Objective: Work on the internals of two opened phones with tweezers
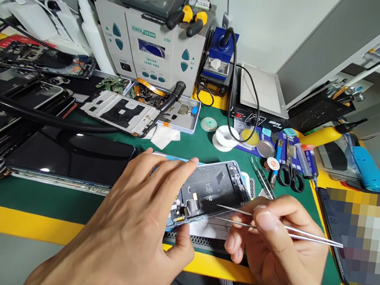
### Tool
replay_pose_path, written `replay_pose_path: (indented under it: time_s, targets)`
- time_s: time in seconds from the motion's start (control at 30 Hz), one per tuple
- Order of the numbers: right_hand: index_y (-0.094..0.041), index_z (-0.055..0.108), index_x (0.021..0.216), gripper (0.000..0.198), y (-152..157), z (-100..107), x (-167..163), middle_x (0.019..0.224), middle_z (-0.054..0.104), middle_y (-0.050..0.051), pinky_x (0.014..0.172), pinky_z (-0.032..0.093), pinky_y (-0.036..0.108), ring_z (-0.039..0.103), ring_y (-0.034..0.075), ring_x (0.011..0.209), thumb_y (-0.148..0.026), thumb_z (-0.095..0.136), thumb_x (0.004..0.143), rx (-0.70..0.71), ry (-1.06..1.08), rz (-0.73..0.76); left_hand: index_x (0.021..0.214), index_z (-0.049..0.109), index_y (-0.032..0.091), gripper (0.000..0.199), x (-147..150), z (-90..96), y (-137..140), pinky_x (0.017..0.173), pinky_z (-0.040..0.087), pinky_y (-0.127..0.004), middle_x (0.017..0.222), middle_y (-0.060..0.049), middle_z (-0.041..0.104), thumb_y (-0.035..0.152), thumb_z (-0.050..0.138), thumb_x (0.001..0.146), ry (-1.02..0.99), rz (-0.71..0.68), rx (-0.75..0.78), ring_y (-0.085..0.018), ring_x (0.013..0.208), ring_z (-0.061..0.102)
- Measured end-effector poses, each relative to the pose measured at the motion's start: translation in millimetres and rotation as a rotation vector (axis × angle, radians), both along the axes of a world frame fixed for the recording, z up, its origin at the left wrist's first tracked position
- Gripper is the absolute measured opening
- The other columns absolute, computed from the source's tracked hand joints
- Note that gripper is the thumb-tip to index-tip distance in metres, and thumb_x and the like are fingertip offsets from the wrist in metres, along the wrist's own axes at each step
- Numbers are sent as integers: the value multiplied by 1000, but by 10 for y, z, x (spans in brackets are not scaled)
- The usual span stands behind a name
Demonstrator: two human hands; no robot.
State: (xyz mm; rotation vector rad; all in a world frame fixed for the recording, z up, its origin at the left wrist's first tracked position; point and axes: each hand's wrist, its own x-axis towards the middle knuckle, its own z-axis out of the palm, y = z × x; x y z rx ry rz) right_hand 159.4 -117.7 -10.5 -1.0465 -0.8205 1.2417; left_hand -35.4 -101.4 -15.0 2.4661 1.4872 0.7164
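Note:
My left hand (148,202) grips an opened phone frame (210,185) by its long edges, fingers over the far side and thumb at the near side. The frame is tilted; its dark inside shows, with small parts at both ends and a short flex cable (192,205) near my fingers. My right hand (278,244) pinches a pair of metal tweezers (298,231). Their tips are apart with nothing visible between them, over the frame's near right edge. Part of the frame is hidden under my left hand.
On the green mat (44,200) a black phone screen (71,156) lies left. Behind stand a hot-air station (153,52) and a tray (193,121) of boards. Solder spools (225,138), spare tweezers (263,176) and scissors (291,175) lie right, near another phone (331,228).

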Motion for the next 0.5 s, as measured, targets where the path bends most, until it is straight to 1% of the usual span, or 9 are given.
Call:
replay_pose_path:
  time_s: [0.13, 0.23, 0.33, 0.4, 0.47, 0.5]
  targets:
    - [-22, 72, 78, 11, 8, -21, 18, 69, 78, 4, 38, 55, 23, 69, 17, 44, -24, 77, 87, 13, 1, 35, 150, 34, 16, 75, -10, 1, 6, 116, 35, -48, 137, -11, 53, 22, 59, 80, -4, 0, -11, -29, 133, 41]
    - [-23, 71, 80, 9, 31, -57, 35, 71, 79, 3, 38, 55, 23, 70, 17, 45, -22, 74, 89, 43, 19, 69, 151, 33, 19, 74, -66, 13, 23, 115, 40, -48, 141, -11, 50, 25, 59, 82, -14, -26, -77, -28, 135, 41]
    - [-22, 71, 78, 15, 68, -15, 78, 64, 76, 2, 34, 51, 22, 67, 16, 41, -26, 70, 92, 73, 49, 95, 149, 34, 22, 69, -141, 34, 37, 113, 45, -49, 143, -10, 49, 28, 59, 85, -30, -27, -103, -28, 135, 42]
    - [-22, 71, 74, 22, 93, 82, 164, 58, 71, 0, 30, 46, 22, 64, 15, 37, -31, 68, 93, 101, 47, 26, 146, 38, 23, 64, -177, 43, 50, 109, 48, -53, 138, -12, 52, 30, 59, 87, -36, -22, -64, -30, 131, 46]
    - [-22, 68, 66, 33, 110, 212, 318, 51, 62, -3, 31, 42, 23, 58, 12, 35, -37, 65, 96, 130, 13, -112, 143, 41, 23, 58, -197, 38, 70, 105, 49, -59, 132, -14, 56, 30, 58, 87, -31, -34, -9, -33, 125, 51]
    - [-22, 66, 61, 41, 113, 274, 414, 46, 56, -4, 33, 40, 23, 55, 11, 36, -39, 62, 98, 137, -40, -177, 141, 42, 23, 57, -202, 27, 83, 103, 49, -62, 129, -14, 57, 29, 58, 87, -29, -43, 23, -34, 122, 52]
